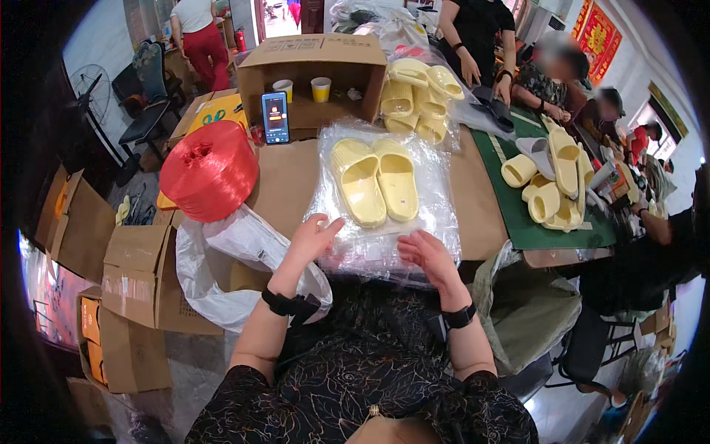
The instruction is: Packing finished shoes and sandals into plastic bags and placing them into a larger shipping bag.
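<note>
A pair of pale yellow slide sandals [398, 180] lies side by side on a stack of clear plastic bags [438, 214] in front of me. My left hand [314, 235] hovers over the stack's near left edge, thumb and fingers apart, holding nothing. Close to the near right part of the bags is my right hand [429, 255], its fingers loosely bent and apart, with nothing visible in it. Neither hand touches the sandals. Whether the fingertips brush the plastic, I cannot tell.
A roll of red plastic twine [209, 172], a propped phone [275, 118] and an open cardboard box [314, 52] with cups stand beyond. More yellow slides [414, 100] sit behind the bags; others lie on a green mat [529, 214]. White [196, 277] and green sacks [529, 311] flank me. Co-workers sit right.
</note>
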`<state>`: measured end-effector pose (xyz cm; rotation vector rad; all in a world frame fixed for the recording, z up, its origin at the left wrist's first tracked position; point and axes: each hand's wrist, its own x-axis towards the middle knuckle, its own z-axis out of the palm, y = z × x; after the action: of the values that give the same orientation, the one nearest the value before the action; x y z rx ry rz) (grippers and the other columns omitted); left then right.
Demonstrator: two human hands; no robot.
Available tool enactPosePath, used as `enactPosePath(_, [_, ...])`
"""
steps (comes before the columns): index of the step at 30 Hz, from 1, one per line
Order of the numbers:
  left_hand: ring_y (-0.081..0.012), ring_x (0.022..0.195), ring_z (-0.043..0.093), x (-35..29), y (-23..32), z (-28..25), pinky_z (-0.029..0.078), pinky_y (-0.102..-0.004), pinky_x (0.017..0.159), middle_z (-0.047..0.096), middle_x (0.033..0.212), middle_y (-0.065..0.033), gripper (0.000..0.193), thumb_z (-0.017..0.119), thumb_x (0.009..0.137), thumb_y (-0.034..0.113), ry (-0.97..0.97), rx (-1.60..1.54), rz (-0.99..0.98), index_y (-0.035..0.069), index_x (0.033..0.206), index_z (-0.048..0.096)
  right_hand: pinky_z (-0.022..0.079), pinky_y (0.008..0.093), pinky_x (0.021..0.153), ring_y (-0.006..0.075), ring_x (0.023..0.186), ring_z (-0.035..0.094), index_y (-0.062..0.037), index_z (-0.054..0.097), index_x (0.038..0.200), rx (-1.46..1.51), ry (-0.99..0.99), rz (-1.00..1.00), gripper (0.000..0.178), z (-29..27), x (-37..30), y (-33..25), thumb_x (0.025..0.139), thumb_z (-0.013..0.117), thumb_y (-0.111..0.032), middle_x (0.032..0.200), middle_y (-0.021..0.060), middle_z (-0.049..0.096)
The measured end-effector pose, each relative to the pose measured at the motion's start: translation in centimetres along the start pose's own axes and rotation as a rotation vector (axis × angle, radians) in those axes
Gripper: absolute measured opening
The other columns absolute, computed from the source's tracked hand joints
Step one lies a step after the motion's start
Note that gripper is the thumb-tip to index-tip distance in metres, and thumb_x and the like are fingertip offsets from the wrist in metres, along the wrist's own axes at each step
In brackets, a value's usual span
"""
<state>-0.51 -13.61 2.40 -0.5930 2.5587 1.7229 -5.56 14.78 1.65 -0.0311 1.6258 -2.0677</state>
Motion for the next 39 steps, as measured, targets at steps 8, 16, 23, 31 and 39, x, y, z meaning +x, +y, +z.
enactPosePath(8, [-0.011,0.066,0.055,1.6,-0.2,0.1,0.045,-0.0271,0.061,0.058,0.073,-0.0026,0.052,0.076,0.081,0.03,0.055,0.017,0.251,-0.002,0.119,0.06,0.041,0.0243,0.048,0.0116,0.06,0.056,-0.0099,0.054,0.086,0.731,-0.028,0.342,0.03,-0.2,4.1,-0.7,0.096,0.063,-0.037,0.067,-0.0014,0.055])
enactPosePath(16, [-0.0097,0.077,0.054,-0.3,1.5,-0.5,0.045,-0.0266,0.066,0.058,0.086,-0.0001,0.034,0.066,0.092,0.024,-0.172,-0.779,0.044,0.005,0.12,0.061,0.048,0.0337,0.075,0.018,0.086,0.056,-0.0045,0.059,0.103,0.629,0.111,0.174,0.013,2.3,4.3,-1.7,0.093,0.058,-0.013,0.093,0.0061,0.06])
enactPosePath(23, [-0.0249,0.101,0.062,0.3,1.8,0.7,0.051,-0.0397,0.086,0.062,0.114,-0.0107,0.039,0.065,0.094,0.027,-0.265,-1.144,-0.235,0.004,0.125,0.056,0.05,0.0384,0.092,0.0215,0.098,0.061,-0.0004,0.059,0.109,0.462,-0.045,-0.045,0.02,4.9,2.0,-1.4,0.093,0.056,-0.012,0.103,0.0092,0.063])
enactPosePath(31, [-0.024,0.106,0.062,1.8,-0.6,3.4,0.051,-0.0391,0.094,0.062,0.117,-0.014,0.042,0.061,0.086,0.001,-0.165,-1.131,-0.043,-0.004,0.126,0.05,0.042,0.0443,0.106,0.029,0.119,0.052,0.0086,0.046,0.127,0.744,-0.051,0.208,0.055,2.9,1.8,-0.6,0.093,0.064,-0.031,0.128,0.0211,0.051])
enactPosePath(39, [-0.022,0.108,0.06,-2.4,2.8,2.5,0.047,-0.0344,0.096,0.061,0.119,-0.0111,0.058,0.063,0.077,-0.005,-0.137,-1.031,0.163,-0.003,0.132,0.045,0.04,0.0446,0.107,0.0295,0.127,0.05,-0.0025,0.04,0.142,0.694,-0.117,0.105,0.059,2.6,1.8,-1.6,0.1,0.051,-0.043,0.138,0.0144,0.052])
